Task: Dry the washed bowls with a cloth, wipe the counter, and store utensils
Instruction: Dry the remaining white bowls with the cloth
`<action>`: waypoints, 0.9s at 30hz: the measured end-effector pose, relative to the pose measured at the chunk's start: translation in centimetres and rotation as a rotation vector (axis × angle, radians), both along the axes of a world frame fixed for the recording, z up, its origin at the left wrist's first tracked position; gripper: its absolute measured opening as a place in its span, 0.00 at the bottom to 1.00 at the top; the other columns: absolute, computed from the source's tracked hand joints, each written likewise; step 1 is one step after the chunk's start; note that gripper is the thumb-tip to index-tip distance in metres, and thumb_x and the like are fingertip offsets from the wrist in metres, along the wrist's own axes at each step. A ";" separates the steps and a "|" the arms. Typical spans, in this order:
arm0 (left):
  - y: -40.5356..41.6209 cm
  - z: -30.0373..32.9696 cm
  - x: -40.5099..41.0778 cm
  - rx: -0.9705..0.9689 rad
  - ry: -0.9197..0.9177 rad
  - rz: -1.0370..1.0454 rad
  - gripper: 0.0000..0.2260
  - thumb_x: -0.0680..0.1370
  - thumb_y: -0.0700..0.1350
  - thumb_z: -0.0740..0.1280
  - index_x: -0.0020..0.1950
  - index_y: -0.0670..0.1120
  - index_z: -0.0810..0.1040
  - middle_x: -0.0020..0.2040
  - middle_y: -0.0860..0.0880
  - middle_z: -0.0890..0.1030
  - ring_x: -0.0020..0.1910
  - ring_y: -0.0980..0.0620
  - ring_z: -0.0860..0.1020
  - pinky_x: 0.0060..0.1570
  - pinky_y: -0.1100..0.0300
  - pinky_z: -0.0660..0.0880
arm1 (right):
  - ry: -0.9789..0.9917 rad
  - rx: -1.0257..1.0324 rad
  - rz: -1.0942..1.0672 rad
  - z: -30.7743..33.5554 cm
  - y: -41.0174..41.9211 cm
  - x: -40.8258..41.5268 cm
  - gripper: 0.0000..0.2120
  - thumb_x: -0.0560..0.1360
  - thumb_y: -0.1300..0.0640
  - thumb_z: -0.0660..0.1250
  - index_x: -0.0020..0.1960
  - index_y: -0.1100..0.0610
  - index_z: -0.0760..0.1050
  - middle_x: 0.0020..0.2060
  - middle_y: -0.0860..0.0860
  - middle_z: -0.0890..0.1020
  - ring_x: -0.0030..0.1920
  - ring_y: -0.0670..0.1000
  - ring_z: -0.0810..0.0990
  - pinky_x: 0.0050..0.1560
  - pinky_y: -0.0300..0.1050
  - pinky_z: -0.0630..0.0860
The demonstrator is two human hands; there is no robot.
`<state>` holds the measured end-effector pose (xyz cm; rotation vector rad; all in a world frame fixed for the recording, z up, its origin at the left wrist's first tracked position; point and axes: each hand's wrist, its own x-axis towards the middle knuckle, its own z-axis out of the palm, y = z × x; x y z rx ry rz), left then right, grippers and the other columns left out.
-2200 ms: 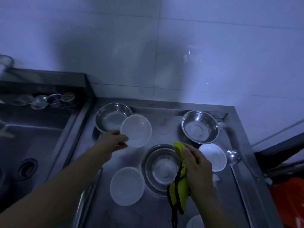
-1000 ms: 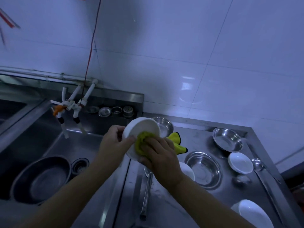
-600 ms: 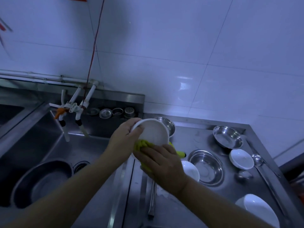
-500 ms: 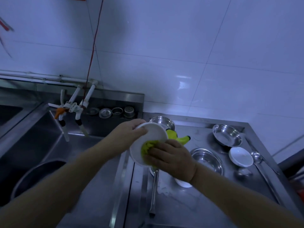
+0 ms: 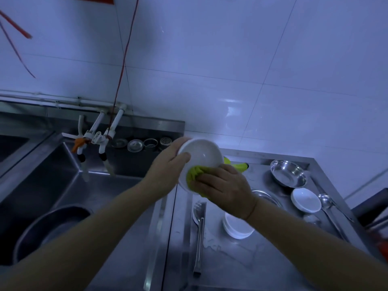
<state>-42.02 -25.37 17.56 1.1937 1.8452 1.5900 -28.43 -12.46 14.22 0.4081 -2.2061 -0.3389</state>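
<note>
The left hand (image 5: 168, 166) holds the white bowl (image 5: 201, 156) tipped up off the bench (image 5: 231, 259) so the right hand (image 5: 222, 187), bunching the yellow cloth (image 5: 194, 175), can rub its inside dry.

You have three white bowls: one held (image 5: 202, 155), one under your wrist (image 5: 237, 227), one far right (image 5: 305, 200). Two steel bowls show on the counter (image 5: 288, 173) (image 5: 265, 196), one yellow cloth (image 5: 194, 175), one spatula (image 5: 198, 232), two ladles (image 5: 327, 203).
</note>
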 end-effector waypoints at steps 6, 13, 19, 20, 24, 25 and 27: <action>-0.3 1.5 -1.1 -0.070 -0.154 -0.097 0.17 0.68 0.49 0.63 0.56 0.56 0.77 0.52 0.47 0.79 0.49 0.48 0.78 0.41 0.58 0.76 | -0.041 0.118 -0.003 1.8 1.0 0.2 0.06 0.75 0.63 0.69 0.43 0.57 0.84 0.42 0.53 0.84 0.40 0.55 0.82 0.44 0.47 0.76; -0.2 -1.1 2.4 0.324 -0.245 0.120 0.16 0.73 0.45 0.59 0.56 0.62 0.72 0.48 0.60 0.78 0.46 0.60 0.78 0.40 0.66 0.76 | 0.145 -0.198 -0.186 0.3 -3.8 -1.0 0.05 0.76 0.59 0.69 0.49 0.57 0.84 0.44 0.53 0.85 0.42 0.55 0.82 0.42 0.49 0.76; -1.4 0.1 1.1 0.163 -0.058 -0.005 0.17 0.68 0.44 0.59 0.54 0.58 0.74 0.46 0.58 0.77 0.44 0.57 0.76 0.39 0.62 0.74 | 0.005 0.138 0.058 2.0 0.2 0.6 0.04 0.75 0.62 0.70 0.46 0.57 0.84 0.44 0.53 0.85 0.41 0.54 0.82 0.43 0.46 0.76; -1.4 0.7 0.6 0.082 -0.022 -0.053 0.17 0.67 0.44 0.59 0.54 0.56 0.75 0.45 0.55 0.77 0.44 0.54 0.75 0.40 0.58 0.73 | -0.027 0.200 0.097 2.5 0.9 0.8 0.04 0.75 0.62 0.70 0.46 0.57 0.83 0.44 0.53 0.84 0.42 0.55 0.82 0.45 0.46 0.77; -1.1 3.0 -1.5 -0.198 0.006 -0.196 0.16 0.64 0.46 0.60 0.50 0.53 0.77 0.48 0.46 0.78 0.45 0.49 0.75 0.42 0.54 0.72 | -0.073 0.212 0.102 2.7 0.6 1.0 0.04 0.75 0.63 0.69 0.45 0.57 0.82 0.44 0.54 0.84 0.42 0.56 0.81 0.49 0.48 0.76; -1.1 3.0 -1.5 -0.170 -0.030 -0.140 0.15 0.64 0.47 0.61 0.49 0.56 0.77 0.48 0.47 0.78 0.45 0.49 0.76 0.42 0.56 0.73 | -0.054 0.177 0.053 2.4 0.0 1.0 0.05 0.75 0.63 0.68 0.45 0.58 0.82 0.43 0.54 0.84 0.41 0.56 0.81 0.47 0.47 0.76; -1.0 1.9 -0.4 -0.021 -0.097 0.020 0.15 0.65 0.48 0.63 0.50 0.59 0.76 0.48 0.50 0.79 0.47 0.50 0.78 0.40 0.57 0.75 | 0.029 0.061 -0.095 2.2 -1.4 0.6 0.06 0.76 0.62 0.68 0.45 0.58 0.83 0.43 0.54 0.84 0.40 0.56 0.81 0.44 0.47 0.76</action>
